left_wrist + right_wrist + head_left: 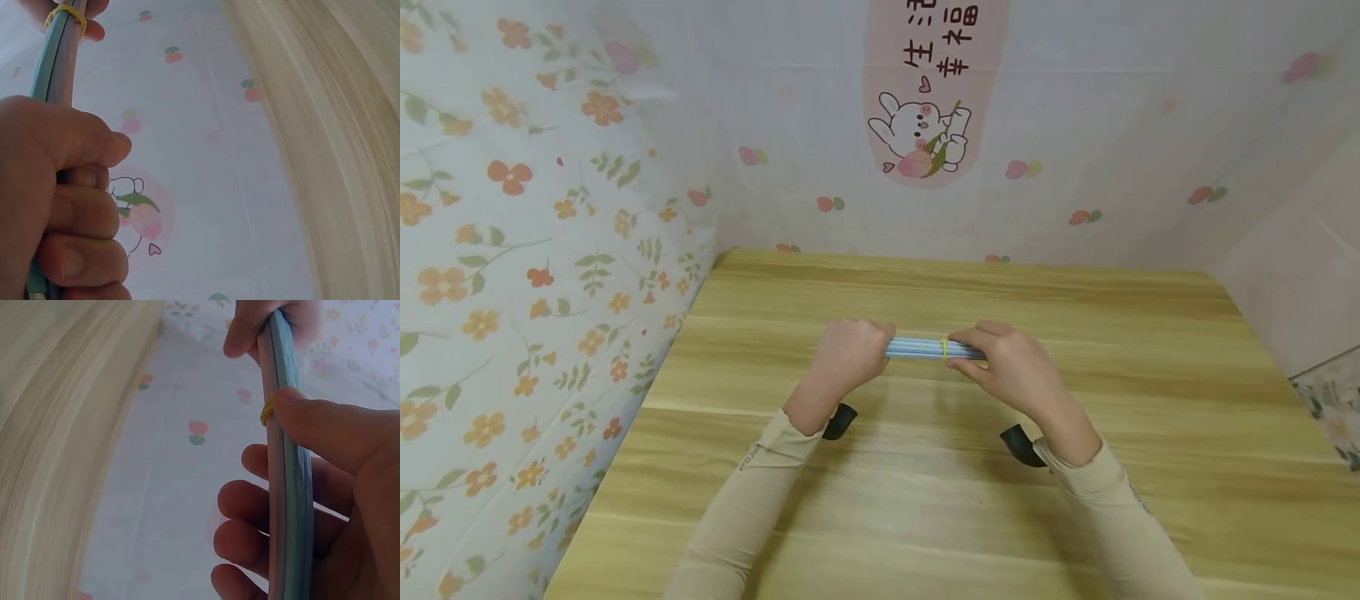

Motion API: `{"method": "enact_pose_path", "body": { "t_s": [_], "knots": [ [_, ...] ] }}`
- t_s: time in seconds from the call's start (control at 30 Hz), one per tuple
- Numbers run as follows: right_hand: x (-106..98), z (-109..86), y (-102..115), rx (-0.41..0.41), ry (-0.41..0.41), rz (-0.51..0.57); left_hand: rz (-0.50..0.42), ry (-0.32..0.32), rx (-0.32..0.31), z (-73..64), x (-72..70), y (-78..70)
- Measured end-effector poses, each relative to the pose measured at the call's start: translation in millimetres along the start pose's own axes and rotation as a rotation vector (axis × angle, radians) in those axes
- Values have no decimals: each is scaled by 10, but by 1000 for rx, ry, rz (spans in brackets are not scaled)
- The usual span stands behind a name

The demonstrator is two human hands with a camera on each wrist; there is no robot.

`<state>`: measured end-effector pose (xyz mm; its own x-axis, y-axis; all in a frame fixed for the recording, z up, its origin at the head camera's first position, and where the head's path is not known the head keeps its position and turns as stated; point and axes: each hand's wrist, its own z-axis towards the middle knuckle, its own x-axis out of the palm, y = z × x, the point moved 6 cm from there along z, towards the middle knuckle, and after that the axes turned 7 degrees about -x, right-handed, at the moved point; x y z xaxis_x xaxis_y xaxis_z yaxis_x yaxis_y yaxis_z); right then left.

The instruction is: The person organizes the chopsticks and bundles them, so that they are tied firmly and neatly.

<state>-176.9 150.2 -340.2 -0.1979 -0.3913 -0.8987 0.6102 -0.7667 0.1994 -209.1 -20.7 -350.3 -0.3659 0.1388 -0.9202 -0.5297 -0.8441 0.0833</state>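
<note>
A bundle of pencils (916,347), pastel blue, teal and pinkish, is held level above the table between both hands. My left hand (853,355) grips one end, its fingers wrapped round the pencils, as the left wrist view shows. A yellow rubber band (944,348) circles the bundle near my right hand (1017,367). In the right wrist view, the right thumb (325,425) presses against the pencils at the rubber band, while the other fingers curl behind them. Each palm hides part of the bundle.
Below the hands spreads a wood-grain table (910,500). A white printed cloth (790,125) with a rabbit picture hangs behind it, and a flowered cloth (550,250) hangs at the left. Black curved pieces (841,422) stick out near both wrists.
</note>
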Motion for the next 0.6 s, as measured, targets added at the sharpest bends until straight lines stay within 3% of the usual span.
{"method": "enact_pose_path", "body": {
  "t_s": [0.23,0.6],
  "knots": [
    [21,87,101,-88,41,36,-9,-3,-9,-13,-22,17],
    [25,67,97,-79,-10,15,33,-19,3,1,-34,-15]
  ]
}}
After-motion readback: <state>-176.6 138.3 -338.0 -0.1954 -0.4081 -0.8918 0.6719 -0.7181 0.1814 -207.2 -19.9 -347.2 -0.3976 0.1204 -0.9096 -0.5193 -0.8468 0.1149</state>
